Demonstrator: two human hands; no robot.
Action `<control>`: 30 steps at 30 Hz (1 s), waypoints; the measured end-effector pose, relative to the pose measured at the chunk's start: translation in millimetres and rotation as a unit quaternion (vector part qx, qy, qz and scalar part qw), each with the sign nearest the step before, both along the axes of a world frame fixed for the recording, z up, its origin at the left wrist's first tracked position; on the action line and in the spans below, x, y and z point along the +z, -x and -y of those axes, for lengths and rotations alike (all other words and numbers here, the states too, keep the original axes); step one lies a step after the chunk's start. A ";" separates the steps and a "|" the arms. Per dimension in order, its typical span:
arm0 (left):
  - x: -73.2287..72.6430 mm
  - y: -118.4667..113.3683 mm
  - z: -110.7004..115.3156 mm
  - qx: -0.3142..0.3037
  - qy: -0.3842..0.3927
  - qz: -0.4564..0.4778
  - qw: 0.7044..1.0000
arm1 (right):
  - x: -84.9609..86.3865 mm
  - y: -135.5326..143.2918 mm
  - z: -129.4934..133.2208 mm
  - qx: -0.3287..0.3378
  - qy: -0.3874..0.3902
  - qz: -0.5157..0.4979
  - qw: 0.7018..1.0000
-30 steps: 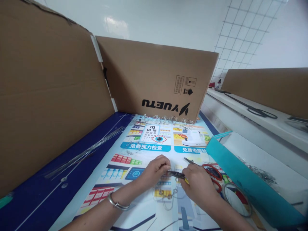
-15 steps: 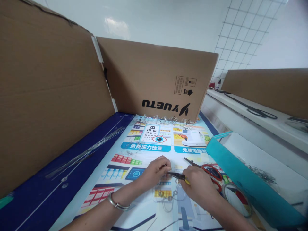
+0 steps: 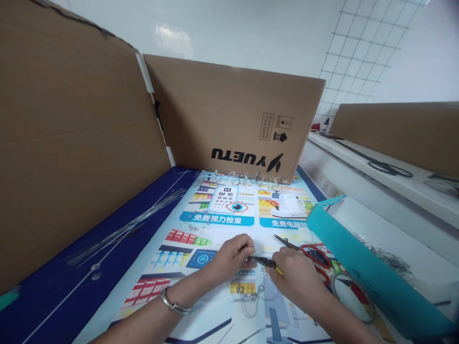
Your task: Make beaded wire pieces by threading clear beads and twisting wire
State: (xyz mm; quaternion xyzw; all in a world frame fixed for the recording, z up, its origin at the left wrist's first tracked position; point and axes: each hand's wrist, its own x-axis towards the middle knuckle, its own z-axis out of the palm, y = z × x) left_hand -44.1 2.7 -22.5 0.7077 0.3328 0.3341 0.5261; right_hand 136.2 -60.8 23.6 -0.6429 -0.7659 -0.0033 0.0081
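My left hand is closed in a pinch, with a silver bangle on its wrist. Thin wire of a beaded wire piece appears to run into the pinch; its clear beads and loops hang below, between my hands. Wrapped in my right hand is a pair of pliers with dark jaws and a yellow handle. Their tips meet the left fingertips, and the exact grip point is too small to make out. Red-handled scissors lie beside the right hand.
At right stands a teal box holding metal wire pieces. A round clear dish sits near my right forearm. Cardboard panels wall the table's back and left. Straight wires lie at left; beaded wire pieces line the back.
Almost nothing differs. The left fingers and the plier tips have shifted very slightly against each other.
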 end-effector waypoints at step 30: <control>2.6 0.7 -2.3 0.037 -0.082 -0.013 0.996 | 1.6 2.3 2.5 0.009 -0.040 0.005 0.999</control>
